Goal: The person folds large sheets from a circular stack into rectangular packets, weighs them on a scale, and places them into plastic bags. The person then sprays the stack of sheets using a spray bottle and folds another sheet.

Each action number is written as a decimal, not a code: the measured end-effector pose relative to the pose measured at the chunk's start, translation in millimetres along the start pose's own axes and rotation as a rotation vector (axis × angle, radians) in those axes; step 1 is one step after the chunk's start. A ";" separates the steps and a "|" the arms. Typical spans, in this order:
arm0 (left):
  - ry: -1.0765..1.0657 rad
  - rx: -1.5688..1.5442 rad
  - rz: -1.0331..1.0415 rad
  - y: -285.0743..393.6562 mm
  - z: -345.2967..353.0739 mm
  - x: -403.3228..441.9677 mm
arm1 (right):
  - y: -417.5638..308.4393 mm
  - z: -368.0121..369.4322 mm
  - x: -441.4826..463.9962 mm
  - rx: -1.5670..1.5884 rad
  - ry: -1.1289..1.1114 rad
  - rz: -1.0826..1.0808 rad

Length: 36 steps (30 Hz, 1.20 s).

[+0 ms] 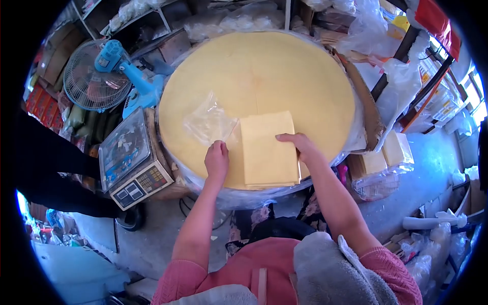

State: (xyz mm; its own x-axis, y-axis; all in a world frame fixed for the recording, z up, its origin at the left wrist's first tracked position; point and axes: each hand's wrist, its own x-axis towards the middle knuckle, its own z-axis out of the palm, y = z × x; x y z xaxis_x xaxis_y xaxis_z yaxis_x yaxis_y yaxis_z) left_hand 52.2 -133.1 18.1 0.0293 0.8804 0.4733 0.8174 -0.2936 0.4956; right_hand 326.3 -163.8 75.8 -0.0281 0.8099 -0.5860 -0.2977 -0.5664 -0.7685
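A thick rectangular stack of pale yellow sheets (269,150), possibly paper, lies at the near side of a large round yellow tabletop (300,66). My right hand (301,145) grips the stack's right edge, thumb on top and the other fingers mostly hidden beyond the edge. To the left of the stack, a crumpled clear plastic bag (207,119) rests on the tabletop. My left hand (217,160) is closed in a pinch at the bag's lower edge, its fingertips apart from the stack.
On the left stands a digital scale (134,168) with scraps on its pan, and behind it a blue fan (109,68). Wrapped yellow stacks (378,165) sit at the right. A person's dark-clothed legs (61,168) are at far left. Shelves with plastic packs (234,20) line the back.
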 end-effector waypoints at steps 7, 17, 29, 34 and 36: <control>-0.039 -0.060 -0.035 25.4 -29.7 11.5 | 44.3 -20.9 -12.1 0.390 -0.130 -0.033; -0.387 -0.835 -0.479 56.9 -13.1 -30.8 | 63.7 -45.8 -59.2 0.222 -0.314 -0.216; 0.061 0.177 0.455 89.7 -17.5 -21.1 | 58.0 -21.4 -41.5 0.139 -0.110 -0.123; 0.017 0.070 0.341 72.5 3.4 -30.3 | 45.1 -2.2 -34.0 -0.054 -0.109 -0.318; -0.075 -0.150 0.193 67.0 -0.2 -24.2 | 44.1 2.3 -20.4 -0.319 -0.075 -0.438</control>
State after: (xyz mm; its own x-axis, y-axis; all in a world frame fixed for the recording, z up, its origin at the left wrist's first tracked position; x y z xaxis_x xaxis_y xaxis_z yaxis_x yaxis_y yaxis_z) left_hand 106.2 -174.1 40.1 0.2239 0.8260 0.5173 0.6981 -0.5063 0.5063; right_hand 311.6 -204.9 54.5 -0.0381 0.9825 -0.1826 0.0070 -0.1824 -0.9832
